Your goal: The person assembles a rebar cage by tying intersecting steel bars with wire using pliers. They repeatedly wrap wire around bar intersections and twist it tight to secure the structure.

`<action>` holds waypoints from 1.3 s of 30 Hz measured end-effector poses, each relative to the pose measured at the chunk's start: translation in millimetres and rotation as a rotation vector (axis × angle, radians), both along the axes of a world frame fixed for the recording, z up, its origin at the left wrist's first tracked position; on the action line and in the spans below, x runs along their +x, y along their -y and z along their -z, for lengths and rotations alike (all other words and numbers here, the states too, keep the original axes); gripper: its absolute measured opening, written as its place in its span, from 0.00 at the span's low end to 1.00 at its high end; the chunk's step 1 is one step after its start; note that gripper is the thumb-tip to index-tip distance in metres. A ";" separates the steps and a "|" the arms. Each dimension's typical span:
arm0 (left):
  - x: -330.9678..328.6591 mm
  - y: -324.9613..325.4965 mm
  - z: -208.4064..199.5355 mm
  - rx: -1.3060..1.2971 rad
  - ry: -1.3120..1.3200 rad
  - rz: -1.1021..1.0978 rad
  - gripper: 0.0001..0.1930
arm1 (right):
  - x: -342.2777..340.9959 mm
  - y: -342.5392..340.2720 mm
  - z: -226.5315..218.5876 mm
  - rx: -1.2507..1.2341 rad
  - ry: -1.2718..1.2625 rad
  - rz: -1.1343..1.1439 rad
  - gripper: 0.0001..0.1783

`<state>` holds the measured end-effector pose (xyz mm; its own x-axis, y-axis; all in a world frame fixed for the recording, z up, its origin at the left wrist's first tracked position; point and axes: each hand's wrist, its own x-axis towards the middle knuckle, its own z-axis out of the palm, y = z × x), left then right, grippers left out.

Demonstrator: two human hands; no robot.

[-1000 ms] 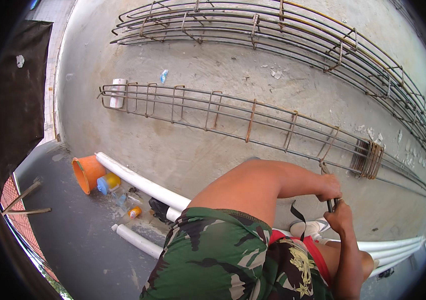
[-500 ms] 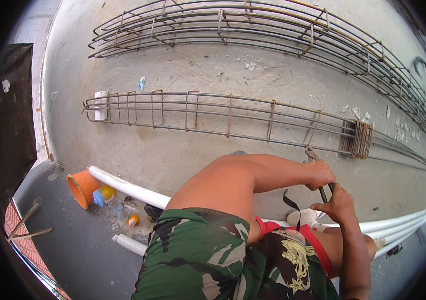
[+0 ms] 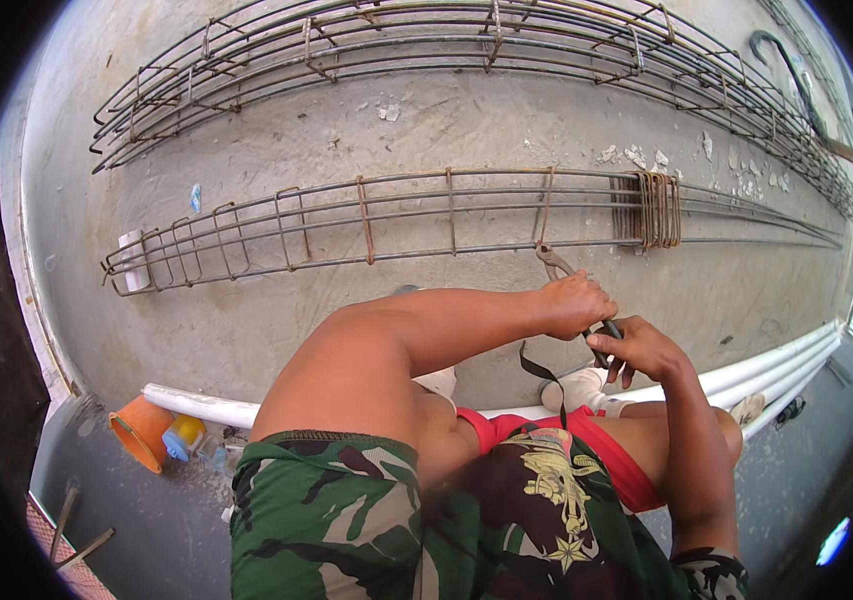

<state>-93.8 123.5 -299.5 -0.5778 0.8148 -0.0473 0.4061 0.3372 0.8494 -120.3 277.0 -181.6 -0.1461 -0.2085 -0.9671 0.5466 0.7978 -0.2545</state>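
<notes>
A pair of end-cutting pincers (image 3: 552, 260) has its jaws at the lower near bar of a slim rebar cage (image 3: 406, 257), where an upright stirrup meets it. My left hand (image 3: 578, 305) is wrapped round the pincers' handles just behind the jaws. At the far ends of the handles, my right hand (image 3: 643, 346) has its thumb and fingers closed on them. Whether any tie wire sits in the jaws is too small to tell. Bundled rusty stirrups (image 3: 659, 210) hang on the cage just right of the pincers.
Larger rebar cages (image 3: 396, 55) lie across the back of the concrete floor. White pipes (image 3: 766, 374) run beside my legs. To the left are an orange bucket (image 3: 141, 430), a yellow container with a blue lid (image 3: 184, 437) and a white block (image 3: 133, 258) under the cage's end.
My view has swung to the right, so the cage and floor items sit further left. Both hands stay on the pincers, and the right hand's fingers have shifted on the handle ends.
</notes>
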 end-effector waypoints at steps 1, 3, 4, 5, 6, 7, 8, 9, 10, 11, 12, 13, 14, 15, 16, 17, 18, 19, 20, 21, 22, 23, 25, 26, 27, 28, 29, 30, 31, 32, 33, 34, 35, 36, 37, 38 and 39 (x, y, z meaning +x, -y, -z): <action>-6.0 3.0 -0.6 -0.021 0.042 0.082 0.19 | 6.4 19.0 -14.4 0.096 -0.333 -0.392 0.26; -9.7 -1.2 4.3 0.004 0.064 0.079 0.17 | 28.3 27.8 -14.1 0.324 -0.742 -0.799 0.30; -9.8 -6.6 5.3 0.023 0.074 0.081 0.16 | 29.8 23.6 -10.2 0.316 -0.600 -0.759 0.29; -9.0 -5.2 3.8 0.062 -0.010 0.004 0.15 | 23.4 16.8 -4.5 0.303 -0.464 -0.711 0.27; -0.8 3.8 3.3 0.092 -0.087 -0.083 0.13 | 15.2 11.1 0.9 0.276 -0.326 -0.671 0.26; 3.0 5.2 1.1 0.082 -0.120 -0.143 0.12 | 4.8 4.3 3.6 0.133 0.142 -0.172 0.27; 6.2 5.5 -1.8 0.083 -0.155 -0.198 0.10 | 4.9 -5.5 5.1 0.006 0.255 0.077 0.27; 7.9 2.8 -5.7 0.044 -0.146 -0.225 0.10 | 6.3 -15.3 8.5 -0.123 0.361 0.327 0.27; 8.6 0.7 -9.1 0.005 -0.137 -0.251 0.09 | 8.2 -21.6 10.2 -0.254 0.463 0.579 0.27; 7.4 -1.4 -7.4 -0.026 -0.045 -0.181 0.09 | 0.7 -15.6 5.3 -0.169 0.414 0.452 0.28; 4.4 -2.1 -3.4 -0.069 0.048 -0.124 0.09 | -6.2 -3.4 -0.8 -0.107 0.231 0.202 0.28; 0.8 -2.7 0.6 -0.110 0.141 -0.067 0.10 | -11.3 10.7 -8.1 -0.046 0.044 -0.046 0.29; -5.7 -5.2 -3.2 -0.159 0.159 -0.024 0.10 | -12.6 15.1 -13.2 0.023 -0.145 -0.286 0.29; -13.2 -8.1 -7.1 -0.208 0.177 0.019 0.10 | 3.7 3.9 -0.3 -0.014 -0.480 -0.478 0.26; -17.6 -9.4 -11.3 -0.258 0.195 0.060 0.10 | 8.1 4.4 6.9 0.088 -0.449 -0.546 0.24; -20.3 -10.4 -14.9 -0.300 0.048 0.108 0.12 | 11.6 5.8 9.6 0.202 -0.419 -0.602 0.22; -21.4 -8.3 -17.3 -0.339 -0.101 0.155 0.13 | 14.6 4.4 13.6 0.316 -0.387 -0.656 0.20; -22.2 -5.2 -19.1 -0.376 -0.250 0.200 0.15 | 17.2 -5.5 21.3 0.244 -0.331 -0.604 0.16; -23.6 4.9 -24.1 -0.379 -0.170 0.171 0.17 | 15.7 -6.0 18.6 0.210 -0.216 -0.575 0.17; -27.1 20.0 -32.6 -0.382 -0.093 0.141 0.19 | 12.7 -4.4 11.9 0.177 -0.103 -0.545 0.17; -29.1 34.7 -36.4 -0.386 -0.014 0.108 0.21 | 11.2 -4.2 8.8 0.141 0.010 -0.518 0.17; -29.0 44.8 -26.7 -0.335 0.128 0.092 0.24 | 20.8 -15.7 16.2 0.054 -0.103 -0.592 0.20; -22.1 58.5 -4.4 -0.264 0.320 0.093 0.25 | 29.5 -21.3 27.6 -0.062 -0.178 -0.656 0.25; -18.2 64.9 3.9 -0.248 0.370 0.105 0.23 | 31.4 -21.8 30.3 -0.118 -0.219 -0.688 0.28; -11.1 71.6 14.2 -0.190 0.435 0.019 0.22 | 33.6 -14.3 30.7 -0.102 -0.253 -0.690 0.31; -5.3 76.1 24.8 -0.128 0.495 -0.061 0.21 | 36.0 -3.3 30.2 -0.081 -0.289 -0.688 0.33; -4.6 78.4 30.3 -0.062 0.554 -0.136 0.19 | 36.9 -1.0 29.7 -0.055 -0.324 -0.682 0.36; -11.3 79.7 21.7 0.003 0.712 -0.338 0.17 | 40.7 -9.1 35.6 -0.055 -0.403 -0.704 0.38; -19.3 80.1 13.3 0.068 0.869 -0.541 0.15 | 47.8 -19.1 50.6 -0.055 -0.482 -0.727 0.39; -28.6 79.7 9.4 0.082 0.935 -0.734 0.15 | 54.7 -28.4 64.5 -0.057 -0.561 -0.751 0.40; -39.3 82.9 7.6 0.098 0.994 -0.940 0.15 | 57.6 -35.2 75.2 -0.047 -0.585 -0.776 0.40; -47.4 91.4 20.6 0.067 0.875 -0.978 0.16 | 60.0 -42.4 84.7 -0.036 -0.608 -0.800 0.40; -51.7 105.9 44.4 0.035 0.754 -1.022 0.17 | 61.0 -45.7 91.0 -0.032 -0.632 -0.829 0.40; -60.1 110.2 47.4 0.010 0.631 -1.058 0.18 | 61.4 -49.7 92.9 -0.011 -0.640 -0.839 0.40; -64.0 109.8 50.0 -0.054 0.618 -0.979 0.19 | 63.2 -53.9 93.5 0.009 -0.649 -0.849 0.40; -66.1 109.5 39.7 -0.124 0.609 -0.899 0.20 | 63.0 -56.1 92.3 0.025 -0.651 -0.857 0.40; -69.0 108.9 31.4 -0.195 0.598 -0.819 0.21 | 58.8 -60.2 91.1 0.026 -0.595 -0.812 0.41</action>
